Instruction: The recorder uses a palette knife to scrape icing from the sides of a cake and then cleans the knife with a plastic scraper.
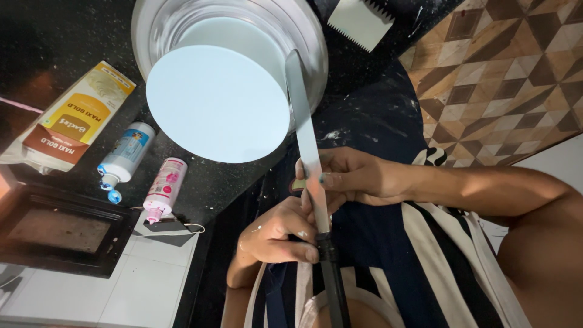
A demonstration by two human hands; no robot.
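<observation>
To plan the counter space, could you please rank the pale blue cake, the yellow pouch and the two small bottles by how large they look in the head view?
1. Pale blue cake, though it is nearest the camera.
2. Yellow pouch.
3. Blue-capped bottle and pink bottle: too alike to rank.

Long metal spatula [306, 140]: flat, narrow steel blade, black handle toward my chest, blade tip pointing away and resting against the cake's side. Cake [217, 103]: round, smooth pale-blue icing, flat top, straight side, sitting on a white turntable [313, 51] on the black tabletop [79, 30].
</observation>
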